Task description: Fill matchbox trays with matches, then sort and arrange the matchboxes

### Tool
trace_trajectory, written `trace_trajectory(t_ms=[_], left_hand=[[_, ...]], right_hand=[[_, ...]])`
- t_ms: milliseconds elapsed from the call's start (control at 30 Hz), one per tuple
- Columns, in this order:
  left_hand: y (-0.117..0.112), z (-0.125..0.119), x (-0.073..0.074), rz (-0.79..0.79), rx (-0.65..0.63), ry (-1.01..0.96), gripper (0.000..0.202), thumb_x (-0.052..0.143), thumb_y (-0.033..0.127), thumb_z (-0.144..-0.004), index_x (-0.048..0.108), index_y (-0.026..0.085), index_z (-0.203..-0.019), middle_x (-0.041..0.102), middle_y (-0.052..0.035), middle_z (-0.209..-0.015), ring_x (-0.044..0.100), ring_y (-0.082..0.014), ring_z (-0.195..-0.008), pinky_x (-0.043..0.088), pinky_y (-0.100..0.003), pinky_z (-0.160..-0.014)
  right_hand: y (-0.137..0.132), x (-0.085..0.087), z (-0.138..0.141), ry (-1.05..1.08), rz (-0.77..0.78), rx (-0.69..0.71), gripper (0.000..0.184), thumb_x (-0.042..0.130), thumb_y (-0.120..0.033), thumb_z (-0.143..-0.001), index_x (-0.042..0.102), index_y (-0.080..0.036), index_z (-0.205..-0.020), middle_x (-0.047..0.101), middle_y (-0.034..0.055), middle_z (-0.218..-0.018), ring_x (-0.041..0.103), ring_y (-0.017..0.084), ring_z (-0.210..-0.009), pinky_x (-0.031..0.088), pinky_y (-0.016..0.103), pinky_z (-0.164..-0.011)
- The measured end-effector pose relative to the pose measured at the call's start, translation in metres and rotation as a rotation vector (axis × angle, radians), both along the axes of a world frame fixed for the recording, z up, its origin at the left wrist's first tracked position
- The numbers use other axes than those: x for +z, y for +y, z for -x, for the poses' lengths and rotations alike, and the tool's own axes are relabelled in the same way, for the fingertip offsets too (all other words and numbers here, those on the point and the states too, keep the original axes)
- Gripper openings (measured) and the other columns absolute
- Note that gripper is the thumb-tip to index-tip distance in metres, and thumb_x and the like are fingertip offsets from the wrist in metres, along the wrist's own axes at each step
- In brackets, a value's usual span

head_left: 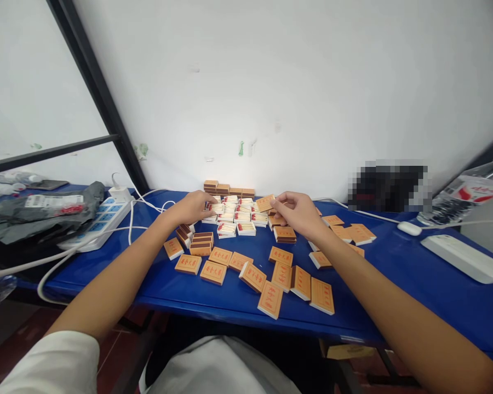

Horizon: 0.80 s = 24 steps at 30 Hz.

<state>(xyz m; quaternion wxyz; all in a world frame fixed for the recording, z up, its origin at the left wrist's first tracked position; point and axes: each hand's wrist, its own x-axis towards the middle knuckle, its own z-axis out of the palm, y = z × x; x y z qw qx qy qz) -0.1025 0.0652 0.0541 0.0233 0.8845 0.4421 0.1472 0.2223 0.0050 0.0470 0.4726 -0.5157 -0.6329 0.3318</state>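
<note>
Rows of open matchbox trays [226, 230] filled with red-tipped matches stand together near the wall. My left hand [191, 209] is at the left edge of these trays, its thumb and fingertip apart against the outer ones. Between the thumb and fingers of my right hand [298, 213], an orange matchbox [265, 203] is held just right of the trays, printed face up. Below that hand is a small stack of matchboxes [285, 234]. More closed matchboxes [213, 272] lie scattered across the blue table [156, 290] in front of the trays.
Stacked matchboxes [242, 192] line the wall behind the trays. At left are a power strip [101, 221], white cables and a grey plastic bag [45, 210]. A white case-like object [464, 257] and a plastic bottle [468, 189] are at right, near a pixelated dark area.
</note>
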Motion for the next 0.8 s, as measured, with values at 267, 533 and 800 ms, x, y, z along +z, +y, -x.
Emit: trace_trajectory(t_ms=[267,533,800], left_hand=[[0.004,0.014,0.011,-0.047,0.054,-0.094,0.036,0.069,0.036,-0.091,0.075,0.02,-0.123,0.076,-0.0113,-0.126,0.07,-0.0307,-0.116,0.053,-0.042,-0.101],[0.014,0.016,0.002,-0.073,0.063,-0.099,0.038,0.067,0.031,-0.092,0.073,0.019,-0.128,0.072,-0.013,-0.133,0.066,-0.032,-0.125,0.05,-0.046,-0.108],[0.014,0.009,-0.005,-0.027,0.05,-0.058,0.035,0.064,0.028,-0.093,0.074,0.02,-0.125,0.073,-0.011,-0.132,0.068,-0.0296,-0.121,0.051,-0.041,-0.105]], right_hand=[[-0.003,0.004,0.001,-0.008,0.023,-0.016,0.027,0.075,-0.042,-0.087,0.064,-0.018,-0.082,0.069,0.0045,-0.066,0.063,0.015,-0.056,0.051,0.024,-0.048],[0.003,-0.005,-0.003,-0.051,-0.015,0.008,0.034,0.076,-0.052,-0.086,0.065,-0.019,-0.083,0.069,0.0052,-0.066,0.065,0.017,-0.057,0.05,0.025,-0.047],[0.007,-0.009,-0.005,-0.058,-0.03,0.01,0.038,0.076,-0.056,-0.084,0.066,-0.019,-0.084,0.07,0.0071,-0.071,0.071,0.022,-0.067,0.053,0.027,-0.048]])
